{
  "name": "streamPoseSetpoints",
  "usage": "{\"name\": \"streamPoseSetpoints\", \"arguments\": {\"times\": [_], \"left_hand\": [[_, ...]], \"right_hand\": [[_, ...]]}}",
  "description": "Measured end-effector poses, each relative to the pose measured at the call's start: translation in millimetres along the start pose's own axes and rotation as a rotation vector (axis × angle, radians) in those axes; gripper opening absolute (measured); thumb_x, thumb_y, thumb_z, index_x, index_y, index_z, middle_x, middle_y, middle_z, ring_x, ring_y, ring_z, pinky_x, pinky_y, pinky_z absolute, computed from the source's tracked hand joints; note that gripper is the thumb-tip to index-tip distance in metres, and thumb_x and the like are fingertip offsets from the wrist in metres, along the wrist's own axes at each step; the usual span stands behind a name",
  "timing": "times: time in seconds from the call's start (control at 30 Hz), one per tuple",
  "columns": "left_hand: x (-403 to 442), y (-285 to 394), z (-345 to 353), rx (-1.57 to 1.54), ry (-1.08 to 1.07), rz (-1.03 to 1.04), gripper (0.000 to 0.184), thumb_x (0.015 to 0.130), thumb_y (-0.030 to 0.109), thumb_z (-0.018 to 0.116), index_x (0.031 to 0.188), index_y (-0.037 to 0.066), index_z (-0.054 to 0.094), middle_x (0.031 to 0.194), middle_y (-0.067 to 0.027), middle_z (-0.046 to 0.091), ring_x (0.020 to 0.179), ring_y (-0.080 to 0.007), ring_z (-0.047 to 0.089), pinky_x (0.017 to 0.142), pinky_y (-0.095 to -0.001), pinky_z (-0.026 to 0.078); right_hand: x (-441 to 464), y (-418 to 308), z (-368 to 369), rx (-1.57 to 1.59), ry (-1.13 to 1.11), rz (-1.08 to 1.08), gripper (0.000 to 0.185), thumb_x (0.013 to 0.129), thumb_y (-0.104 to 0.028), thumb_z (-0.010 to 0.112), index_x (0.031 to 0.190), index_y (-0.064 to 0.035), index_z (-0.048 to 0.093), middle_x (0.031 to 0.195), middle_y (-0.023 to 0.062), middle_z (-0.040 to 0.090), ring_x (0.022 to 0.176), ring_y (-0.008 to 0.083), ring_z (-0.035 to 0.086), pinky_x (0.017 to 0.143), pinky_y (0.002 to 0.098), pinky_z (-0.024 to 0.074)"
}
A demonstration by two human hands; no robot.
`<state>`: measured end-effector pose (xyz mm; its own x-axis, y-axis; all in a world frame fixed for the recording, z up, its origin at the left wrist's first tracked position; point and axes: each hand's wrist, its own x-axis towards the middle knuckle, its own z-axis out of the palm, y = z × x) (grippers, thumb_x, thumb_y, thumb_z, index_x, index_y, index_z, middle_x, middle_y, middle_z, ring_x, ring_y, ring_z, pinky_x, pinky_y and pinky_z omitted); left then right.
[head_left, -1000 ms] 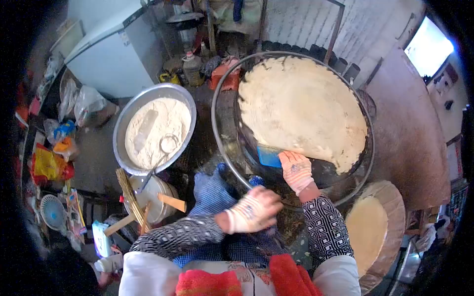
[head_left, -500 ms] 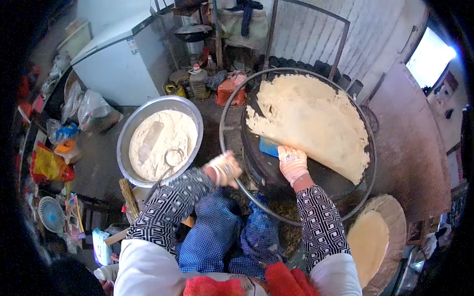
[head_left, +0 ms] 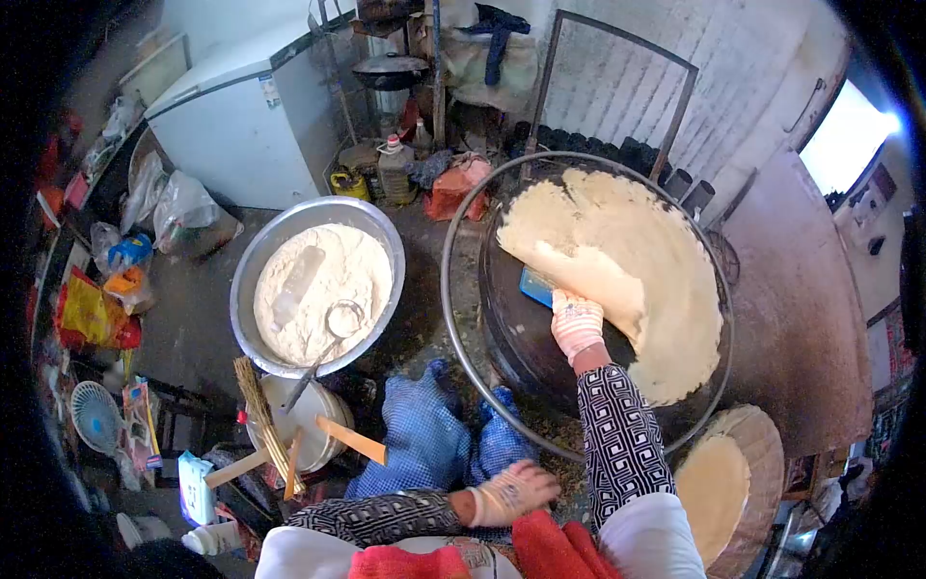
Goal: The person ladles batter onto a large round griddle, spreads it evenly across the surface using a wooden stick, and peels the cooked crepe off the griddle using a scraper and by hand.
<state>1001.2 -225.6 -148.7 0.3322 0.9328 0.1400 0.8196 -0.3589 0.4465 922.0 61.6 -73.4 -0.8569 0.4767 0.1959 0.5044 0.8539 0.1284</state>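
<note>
My right hand [head_left: 579, 323], in a striped glove, is closed around a blue scraper [head_left: 536, 287]. The scraper lies at the edge of a large, thin sheet of pale batter [head_left: 666, 289] on a round dark griddle [head_left: 526, 333]. Beside the hand, the sheet's near edge bulges and looks partly folded. My left hand [head_left: 511, 492], gloved too, is low by my lap, in front of the blue checked cloth on my knees [head_left: 415, 425]. Its fingers are stretched out and hold nothing.
A metal ring [head_left: 459, 323] circles the griddle. On the left stands a metal basin [head_left: 253, 333] of pale dough with a ladle [head_left: 340, 323] in it. Below it is a white bucket [head_left: 333, 410] with sticks across. Thin round sheets lie on a wooden tray [head_left: 762, 463] at lower right.
My left hand has gone from beside the ring down to my lap. The sheet's near edge, straight before, now bulges by the scraper, and more dark griddle shows on the left.
</note>
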Motion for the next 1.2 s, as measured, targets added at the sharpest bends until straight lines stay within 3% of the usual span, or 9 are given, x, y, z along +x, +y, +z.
{"name": "streamPoseSetpoints", "arguments": {"times": [0.2,0.43,0.67,0.77,0.9,1.03,1.07,1.13,1.2], "left_hand": [[-39.7,-24.7,-57.0,-0.056,0.328,-0.173,0.036,0.091,0.029,0.061,0.120,0.008,0.057,0.122,-0.0160,0.054,0.116,-0.0345,0.052,0.103,-0.0489,0.038],[-52.0,-39.7,-75.0,0.082,0.294,-0.305,0.048,0.090,0.030,0.062,0.130,0.007,0.049,0.126,-0.0150,0.052,0.120,-0.0323,0.049,0.107,-0.0483,0.034],[-59.8,-47.4,-118.7,0.179,0.307,-0.347,0.047,0.089,0.029,0.063,0.130,0.009,0.051,0.128,-0.0158,0.051,0.120,-0.0347,0.049,0.106,-0.0481,0.035],[-65.1,-68.6,-159.5,0.356,0.309,-0.377,0.047,0.086,0.031,0.064,0.126,0.008,0.052,0.122,-0.0155,0.053,0.118,-0.0340,0.049,0.104,-0.0476,0.036],[-62.9,-142.4,-203.1,0.473,0.158,-0.576,0.047,0.088,0.038,0.061,0.123,0.007,0.055,0.125,-0.0153,0.053,0.123,-0.0343,0.046,0.106,-0.0509,0.032],[-62.4,-223.1,-194.5,0.677,0.052,-0.304,0.057,0.090,0.053,0.054,0.126,0.010,0.057,0.138,-0.0117,0.049,0.137,-0.0363,0.033,0.114,-0.0555,0.019],[-60.5,-233.7,-180.9,0.653,-0.062,-0.269,0.055,0.088,0.055,0.055,0.121,0.010,0.059,0.133,-0.0119,0.052,0.135,-0.0362,0.036,0.115,-0.0558,0.018],[-36.7,-212.3,-164.6,0.617,-0.276,-0.231,0.048,0.084,0.056,0.058,0.105,0.013,0.061,0.111,-0.0112,0.057,0.121,-0.0342,0.047,0.115,-0.0559,0.018],[-29.2,-190.5,-131.5,0.462,-0.181,-0.194,0.042,0.083,0.055,0.059,0.095,0.015,0.061,0.093,-0.0079,0.056,0.102,-0.0313,0.054,0.112,-0.0541,0.023]], "right_hand": [[-3.2,0.7,-0.7,-0.018,-0.069,0.038,0.036,0.093,-0.017,0.042,0.124,-0.0045,0.054,0.128,0.0155,0.060,0.119,0.0267,0.057,0.105,0.0454,0.0380],[-10.8,0.2,-11.1,-0.107,-0.132,0.106,0.049,0.094,-0.019,0.043,0.140,-0.0057,0.042,0.140,0.0193,0.052,0.127,0.0311,0.052,0.109,0.0480,0.0357],[5.5,33.4,94.1,0.191,0.205,0.197,0.038,0.087,-0.015,0.054,0.123,-0.0073,0.056,0.129,0.0166,0.059,0.115,0.0319,0.060,0.104,0.0422,0.0433],[-6.8,20.8,16.8,-0.022,-0.092,-0.002,0.044,0.091,-0.018,0.044,0.130,-0.0009,0.053,0.132,0.0225,0.056,0.125,0.0306,0.053,0.110,0.0436,0.0326],[-5.9,18.4,6.5,-0.019,-0.079,0.013,0.036,0.090,-0.017,0.044,0.122,-0.0047,0.056,0.119,0.0141,0.063,0.111,0.0246,0.061,0.097,0.0405,0.0431],[-5.2,21.2,24.7,-0.053,0.065,-0.023,0.030,0.085,-0.017,0.053,0.114,-0.0080,0.058,0.111,0.0097,0.068,0.101,0.0257,0.065,0.091,0.0399,0.0473],[-6.7,22.1,28.2,-0.075,0.196,-0.088,0.027,0.085,-0.015,0.052,0.110,-0.0091,0.061,0.106,0.0092,0.069,0.096,0.0268,0.067,0.086,0.0402,0.0501],[-21.1,27.7,14.2,0.003,0.086,-0.101,0.029,0.086,-0.013,0.050,0.113,-0.0093,0.060,0.107,0.0102,0.068,0.096,0.0268,0.066,0.085,0.0410,0.0500],[-55.9,40.6,-15.2,0.140,0.008,-0.092,0.028,0.081,-0.008,0.053,0.106,-0.0108,0.065,0.099,0.0118,0.069,0.090,0.0287,0.067,0.078,0.0410,0.0523]]}}
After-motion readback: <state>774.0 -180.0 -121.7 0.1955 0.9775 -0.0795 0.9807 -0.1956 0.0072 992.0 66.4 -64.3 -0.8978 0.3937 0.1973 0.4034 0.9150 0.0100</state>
